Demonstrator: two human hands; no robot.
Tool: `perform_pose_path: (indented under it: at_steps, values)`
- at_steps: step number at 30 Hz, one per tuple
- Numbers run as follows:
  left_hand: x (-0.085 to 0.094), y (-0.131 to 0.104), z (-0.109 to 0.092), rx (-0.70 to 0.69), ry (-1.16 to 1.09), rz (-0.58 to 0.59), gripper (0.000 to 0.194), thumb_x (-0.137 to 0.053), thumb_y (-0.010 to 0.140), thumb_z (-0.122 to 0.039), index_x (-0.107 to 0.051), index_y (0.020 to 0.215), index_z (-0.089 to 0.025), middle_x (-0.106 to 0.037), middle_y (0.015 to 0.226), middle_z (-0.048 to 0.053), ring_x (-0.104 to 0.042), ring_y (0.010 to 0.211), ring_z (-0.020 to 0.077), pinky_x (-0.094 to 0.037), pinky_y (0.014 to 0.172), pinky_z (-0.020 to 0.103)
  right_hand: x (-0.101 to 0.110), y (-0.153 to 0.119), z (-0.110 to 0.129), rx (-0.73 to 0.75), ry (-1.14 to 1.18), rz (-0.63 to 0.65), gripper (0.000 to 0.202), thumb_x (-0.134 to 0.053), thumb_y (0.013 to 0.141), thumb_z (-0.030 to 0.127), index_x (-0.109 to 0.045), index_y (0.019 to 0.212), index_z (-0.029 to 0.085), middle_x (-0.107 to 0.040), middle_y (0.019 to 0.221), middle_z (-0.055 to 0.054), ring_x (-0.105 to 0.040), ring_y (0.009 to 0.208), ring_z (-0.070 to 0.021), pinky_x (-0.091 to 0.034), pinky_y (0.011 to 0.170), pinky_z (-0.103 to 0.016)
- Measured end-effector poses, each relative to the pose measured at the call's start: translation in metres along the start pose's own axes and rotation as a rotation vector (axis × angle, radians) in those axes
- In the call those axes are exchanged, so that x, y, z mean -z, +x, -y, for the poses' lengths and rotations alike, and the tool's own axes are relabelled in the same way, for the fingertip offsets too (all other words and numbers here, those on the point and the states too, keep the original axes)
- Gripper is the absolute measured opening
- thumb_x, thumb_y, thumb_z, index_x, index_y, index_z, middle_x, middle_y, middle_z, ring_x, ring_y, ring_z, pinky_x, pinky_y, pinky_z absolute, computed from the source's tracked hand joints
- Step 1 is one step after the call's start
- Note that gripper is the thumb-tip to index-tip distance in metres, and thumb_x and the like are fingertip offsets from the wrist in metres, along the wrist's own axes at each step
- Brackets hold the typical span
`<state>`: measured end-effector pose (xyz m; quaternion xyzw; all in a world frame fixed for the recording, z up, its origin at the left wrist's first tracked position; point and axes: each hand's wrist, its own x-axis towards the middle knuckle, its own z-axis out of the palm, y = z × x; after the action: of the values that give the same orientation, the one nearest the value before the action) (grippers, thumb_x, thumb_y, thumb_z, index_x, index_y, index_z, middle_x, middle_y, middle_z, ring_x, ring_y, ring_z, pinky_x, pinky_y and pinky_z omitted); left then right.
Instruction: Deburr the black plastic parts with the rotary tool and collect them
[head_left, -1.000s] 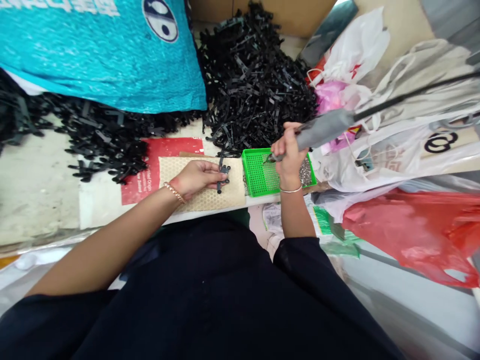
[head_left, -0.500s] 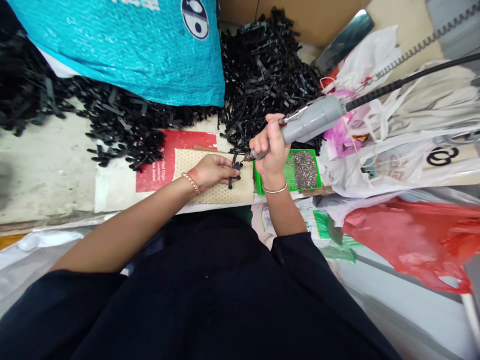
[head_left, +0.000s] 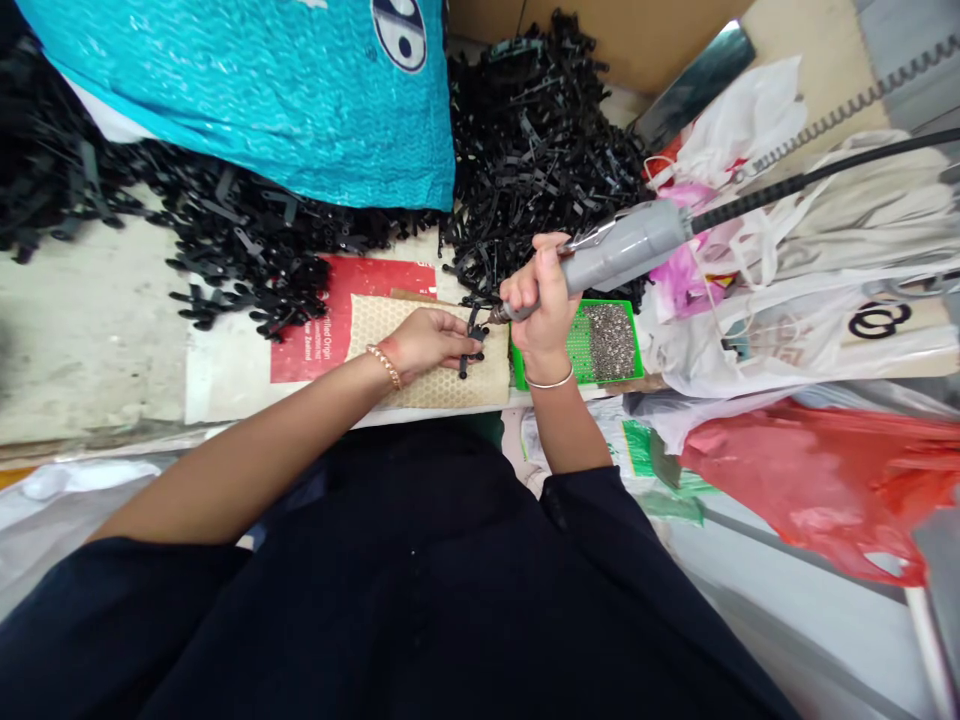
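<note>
My left hand point(head_left: 431, 345) pinches a small black plastic part point(head_left: 475, 345) with several short arms, over a honeycomb-patterned cream pad point(head_left: 420, 390). A grey electric screwdriver point(head_left: 626, 247) is wrapped in the fingers of my right hand point(head_left: 544, 300), tilted with its tip down and to the left. That tip meets the black part or sits right beside it; the exact contact is too small to make out. Just right of the pad lies a green tray point(head_left: 638, 340) holding many tiny metal screws point(head_left: 611, 342), partly behind my right wrist.
Heaps of black plastic parts point(head_left: 540, 150) lie at the back and left point(head_left: 247, 240). A blue plastic bag point(head_left: 262, 110) covers some. The screwdriver's black cable point(head_left: 810, 180) runs off right, near a coiled cord point(head_left: 847, 105). White bags point(head_left: 825, 320) and a red bag point(head_left: 817, 470) crowd the right.
Both hands keep nearly the same place and grip, with the screwdriver tip still at the black part. The view has shifted slightly.
</note>
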<state>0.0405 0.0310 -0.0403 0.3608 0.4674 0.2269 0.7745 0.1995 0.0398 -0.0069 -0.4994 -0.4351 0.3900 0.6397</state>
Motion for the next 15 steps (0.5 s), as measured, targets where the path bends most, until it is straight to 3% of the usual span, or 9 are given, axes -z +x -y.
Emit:
perform_pose_path:
  at_steps: [9,15]
  values:
    - [-0.0015,-0.0015,-0.0014,0.013,0.008,-0.013,0.045,-0.109,0.049,-0.024,-0.074,0.074,-0.014,-0.075,0.075,0.003,-0.071,0.071,0.0164,-0.059,0.067,0.03,-0.0015,-0.0016,-0.0008,-0.02,-0.011,0.032,0.058,-0.064,0.086,0.088,-0.062,0.106,0.034,-0.029,0.053,0.011,-0.044,0.046,-0.0148,-0.052,0.05,-0.031]
    - [-0.0039,-0.0033,-0.0029,0.03,0.008,-0.028,0.043,-0.109,0.051,-0.022,-0.073,0.072,-0.015,-0.074,0.074,0.003,-0.07,0.07,0.0154,-0.059,0.066,0.029,-0.0057,-0.0049,0.0035,0.056,0.056,-0.02,0.047,-0.07,0.089,0.077,-0.06,0.1,0.032,-0.03,0.051,0.014,-0.04,0.042,-0.0119,-0.051,0.05,-0.029]
